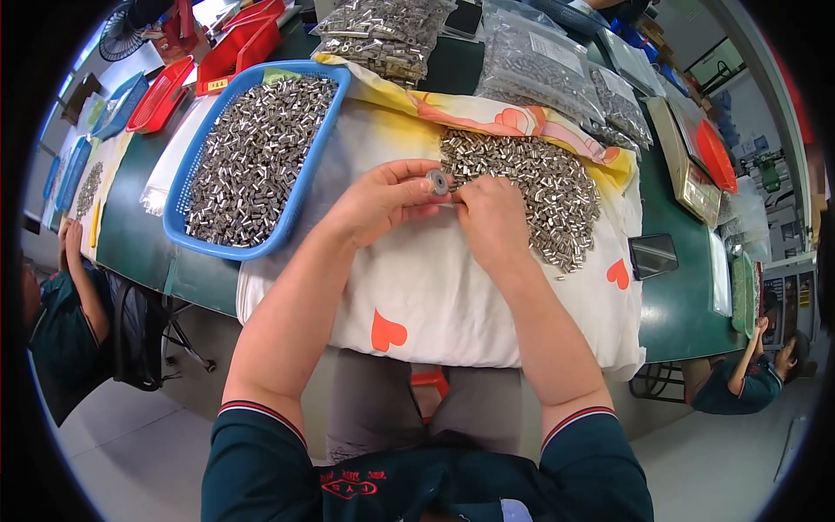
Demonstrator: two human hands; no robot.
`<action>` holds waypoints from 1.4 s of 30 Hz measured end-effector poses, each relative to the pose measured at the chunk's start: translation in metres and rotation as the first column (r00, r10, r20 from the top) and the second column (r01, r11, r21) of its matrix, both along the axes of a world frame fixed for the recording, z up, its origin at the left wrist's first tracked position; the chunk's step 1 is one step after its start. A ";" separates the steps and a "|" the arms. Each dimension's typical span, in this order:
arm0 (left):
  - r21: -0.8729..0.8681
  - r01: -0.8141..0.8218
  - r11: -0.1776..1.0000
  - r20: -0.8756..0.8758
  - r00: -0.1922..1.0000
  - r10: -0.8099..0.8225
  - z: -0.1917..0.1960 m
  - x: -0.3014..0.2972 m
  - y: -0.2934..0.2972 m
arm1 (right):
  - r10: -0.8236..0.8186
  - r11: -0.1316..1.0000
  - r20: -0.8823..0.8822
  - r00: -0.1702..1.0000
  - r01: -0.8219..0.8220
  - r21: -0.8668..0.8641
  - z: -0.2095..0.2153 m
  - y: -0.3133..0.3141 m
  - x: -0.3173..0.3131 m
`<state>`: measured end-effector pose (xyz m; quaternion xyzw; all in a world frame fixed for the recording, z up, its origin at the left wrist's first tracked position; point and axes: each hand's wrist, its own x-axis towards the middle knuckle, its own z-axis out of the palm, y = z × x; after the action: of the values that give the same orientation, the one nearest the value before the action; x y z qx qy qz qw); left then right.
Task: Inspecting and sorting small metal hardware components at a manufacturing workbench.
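My left hand (pixel 383 202) pinches a small grey metal ring (pixel 437 182) between thumb and fingers. My right hand (pixel 492 217) is closed beside it, its fingertips meeting the ring and holding a thin metal piece I cannot make out. Both hands hover over a white cloth with orange hearts (pixel 435 296) spread on the green table. Just beyond my right hand lies a loose heap of small silvery metal tubes (pixel 539 187). To the left stands a blue plastic basket (pixel 196 239) full of the same tubes.
Clear bags of metal parts (pixel 539 70) lie at the back, with red baskets (pixel 235 43) back left. A scale (pixel 687 174) and a dark phone (pixel 652 255) sit right. Other people sit at far left (pixel 65 304) and lower right (pixel 748 374).
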<state>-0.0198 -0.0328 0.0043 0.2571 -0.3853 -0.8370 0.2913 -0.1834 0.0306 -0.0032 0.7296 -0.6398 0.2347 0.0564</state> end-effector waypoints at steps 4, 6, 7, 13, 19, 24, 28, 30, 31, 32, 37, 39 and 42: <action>0.004 0.013 1.000 0.015 1.000 -0.013 0.001 0.001 0.000 | 0.023 1.000 0.000 1.000 -0.023 -0.012 0.003 0.001 0.003; 0.008 0.013 1.000 0.003 1.000 -0.013 0.000 0.001 0.000 | 0.034 0.999 0.066 0.997 -0.031 -0.034 0.007 0.001 0.002; 0.000 0.015 1.000 0.008 1.000 -0.015 0.000 0.001 0.000 | 0.045 0.998 0.132 0.990 -0.038 -0.056 0.009 0.001 0.001; -0.007 0.047 0.999 0.045 0.998 -0.046 0.004 0.000 0.003 | -0.017 0.985 0.758 0.652 -0.119 0.125 0.025 0.011 -0.005; -0.032 0.098 0.995 0.066 0.993 -0.096 0.002 -0.001 0.005 | 0.111 0.978 0.740 0.664 -0.206 0.039 0.024 0.012 -0.003; -0.055 0.095 0.994 0.106 0.990 -0.088 -0.004 -0.003 0.006 | 0.120 0.984 0.665 0.737 -0.176 0.018 0.023 0.013 -0.001; -0.124 0.089 0.988 0.148 0.987 -0.070 -0.007 -0.003 0.006 | 0.200 0.979 0.317 0.927 -0.174 -0.109 0.025 0.013 0.002; -0.138 0.086 0.987 0.154 0.986 -0.064 -0.007 -0.003 0.006 | 0.203 0.978 0.304 0.931 -0.176 -0.113 0.026 0.014 0.006; -0.114 0.084 0.990 0.131 0.989 -0.069 -0.007 -0.002 0.005 | 0.136 0.990 0.504 0.853 -0.130 -0.047 0.026 0.015 0.008; -0.091 0.082 0.992 0.109 0.991 -0.072 -0.007 -0.002 0.005 | 0.053 0.995 0.676 0.735 -0.099 0.029 0.026 0.015 0.010; 0.033 0.087 0.996 0.040 0.995 -0.088 -0.003 -0.003 0.005 | 0.103 0.992 0.661 0.743 -0.122 -0.017 0.023 0.015 0.007; 0.054 0.082 0.995 0.031 0.996 -0.084 -0.003 -0.002 0.005 | 0.188 0.982 0.573 0.798 -0.152 -0.112 0.020 0.013 0.006; 0.081 0.058 0.995 0.037 0.997 -0.061 0.000 -0.001 0.005 | 0.220 0.975 0.557 0.801 -0.185 -0.120 0.020 0.011 0.001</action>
<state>-0.0206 -0.0275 0.0046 0.2734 -0.3648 -0.8548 0.2478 -0.1825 0.0416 0.0168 0.6891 -0.5387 0.4641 -0.1399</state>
